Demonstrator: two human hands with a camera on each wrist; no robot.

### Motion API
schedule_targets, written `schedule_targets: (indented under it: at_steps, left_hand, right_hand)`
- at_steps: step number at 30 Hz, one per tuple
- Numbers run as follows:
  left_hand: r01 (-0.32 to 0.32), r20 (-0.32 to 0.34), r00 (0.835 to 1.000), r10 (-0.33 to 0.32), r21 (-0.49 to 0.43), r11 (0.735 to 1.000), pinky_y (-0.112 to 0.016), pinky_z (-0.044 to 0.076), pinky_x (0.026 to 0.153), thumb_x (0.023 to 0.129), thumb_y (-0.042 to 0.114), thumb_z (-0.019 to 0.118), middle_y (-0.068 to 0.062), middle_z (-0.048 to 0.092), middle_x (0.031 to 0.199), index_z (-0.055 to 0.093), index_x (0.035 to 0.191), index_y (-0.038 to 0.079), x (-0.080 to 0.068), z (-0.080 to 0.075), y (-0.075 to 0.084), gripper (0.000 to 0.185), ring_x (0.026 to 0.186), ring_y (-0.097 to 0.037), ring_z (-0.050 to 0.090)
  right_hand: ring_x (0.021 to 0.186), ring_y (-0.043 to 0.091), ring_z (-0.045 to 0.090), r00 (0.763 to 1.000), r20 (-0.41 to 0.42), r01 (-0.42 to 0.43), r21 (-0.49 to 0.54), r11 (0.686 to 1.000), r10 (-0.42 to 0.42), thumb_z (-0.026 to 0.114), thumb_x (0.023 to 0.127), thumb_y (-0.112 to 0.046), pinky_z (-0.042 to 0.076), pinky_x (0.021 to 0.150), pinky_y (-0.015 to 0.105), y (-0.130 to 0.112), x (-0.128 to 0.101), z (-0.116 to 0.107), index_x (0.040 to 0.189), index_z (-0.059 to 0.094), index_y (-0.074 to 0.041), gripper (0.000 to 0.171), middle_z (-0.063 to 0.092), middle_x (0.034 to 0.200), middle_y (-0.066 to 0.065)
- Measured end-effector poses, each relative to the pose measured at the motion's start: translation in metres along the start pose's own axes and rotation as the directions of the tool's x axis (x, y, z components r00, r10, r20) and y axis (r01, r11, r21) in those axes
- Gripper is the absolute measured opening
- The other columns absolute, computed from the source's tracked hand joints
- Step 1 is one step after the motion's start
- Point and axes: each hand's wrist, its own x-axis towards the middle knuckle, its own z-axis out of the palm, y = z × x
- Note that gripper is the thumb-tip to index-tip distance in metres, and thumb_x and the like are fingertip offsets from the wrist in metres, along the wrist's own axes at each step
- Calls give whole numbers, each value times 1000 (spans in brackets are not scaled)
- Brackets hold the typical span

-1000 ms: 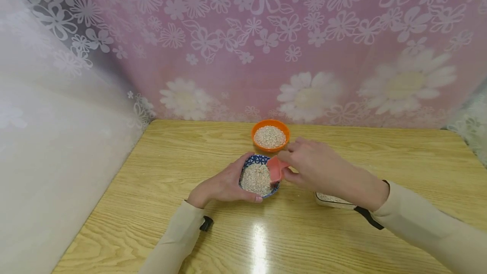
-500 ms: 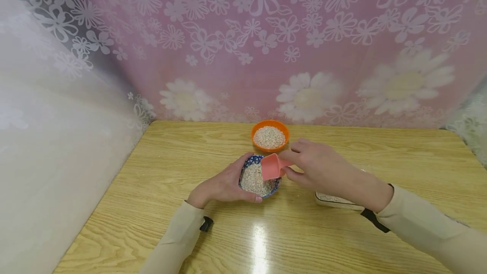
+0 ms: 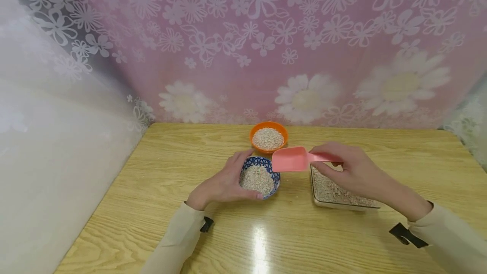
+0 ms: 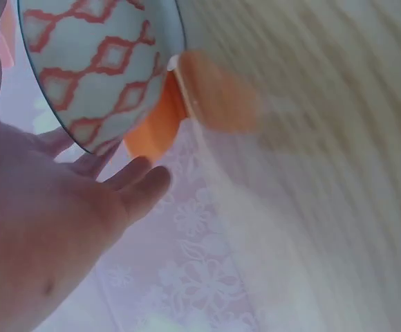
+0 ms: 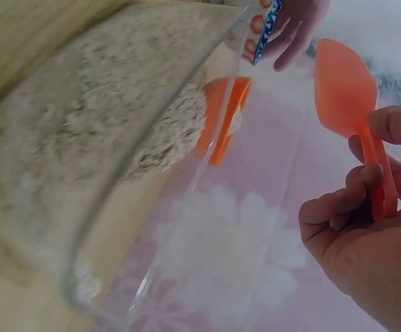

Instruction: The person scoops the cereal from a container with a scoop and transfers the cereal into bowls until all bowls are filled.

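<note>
Pink plastic scoop [image 3: 290,159] pinched by its handle in the right hand [image 3: 355,172], lifted level between the blue-patterned ceramic bowl of pale grain [image 3: 260,176] and the clear rectangular glass dish of grain [image 3: 335,191]. Left hand [image 3: 222,181] cupped round the bowl's side, fingers curled against it. Behind, an orange plastic bowl of grain [image 3: 268,137] on the light wooden table [image 3: 171,172].
</note>
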Motion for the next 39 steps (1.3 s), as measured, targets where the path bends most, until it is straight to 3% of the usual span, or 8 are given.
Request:
schedule_targets:
  at_steps: [8,15,20,25,28,30,35,39]
  left_hand:
    - [-75,-119,990,76,8,997,-56,40,116,79,62,81,1,26,166,19,164,31,4,2,19,110,151,-23,32]
    - [-128,-109,986,122,-44,991,-54,37,120,80,63,80,6,21,168,16,160,44,15,7,42,104,155,-18,25]
    - [-163,-77,984,160,-43,986,-51,35,122,82,60,79,8,23,167,16,163,36,22,17,57,105,154,-16,27]
    - [-159,-19,987,159,-55,986,-56,32,122,85,59,78,5,16,171,14,164,34,28,27,74,105,160,-22,16]
    - [-166,-2,986,166,-52,985,-56,34,121,85,59,77,4,17,171,13,163,37,32,34,83,104,159,-22,17]
    - [-174,-2,985,174,-31,984,-54,38,120,85,61,76,4,19,170,12,163,37,35,38,87,104,157,-20,22]
    - [-164,-8,987,163,-11,986,-48,39,120,84,63,76,3,22,169,14,164,34,42,49,99,105,154,-18,30]
    - [-128,-6,992,128,-2,992,-45,41,119,83,65,75,2,23,168,11,164,34,46,60,108,108,153,-18,30]
  right_hand:
    - [62,2,40,987,-82,-141,-6,990,140,80,85,-4,32,53,22,16,-31,-17,113,74,-25,36,66,94,-13]
    - [63,2,42,976,-102,-197,-47,979,192,82,84,-4,31,53,22,32,-56,-33,113,74,-24,36,64,95,-20]
    - [61,1,41,977,-69,-207,-115,972,200,83,84,-7,29,52,22,41,-67,-46,113,74,-25,35,62,100,-26]
    - [64,-1,43,967,-38,-254,-201,946,251,83,84,-11,30,53,22,50,-77,-57,113,75,-21,32,71,104,-6]
    - [67,-3,44,961,-16,-272,-248,930,276,83,84,-12,33,54,22,54,-80,-63,113,75,-16,30,73,106,11]
    - [69,-5,45,956,7,-281,-276,919,294,83,84,-13,35,55,22,57,-82,-67,112,75,-13,30,74,107,14]
    - [71,-4,54,949,56,-272,-348,897,310,85,80,-15,42,55,22,59,-79,-72,109,76,-11,31,75,103,12]
    - [66,-3,50,956,94,-216,-414,884,278,87,76,-15,41,54,23,58,-73,-73,103,77,-12,29,74,94,3]
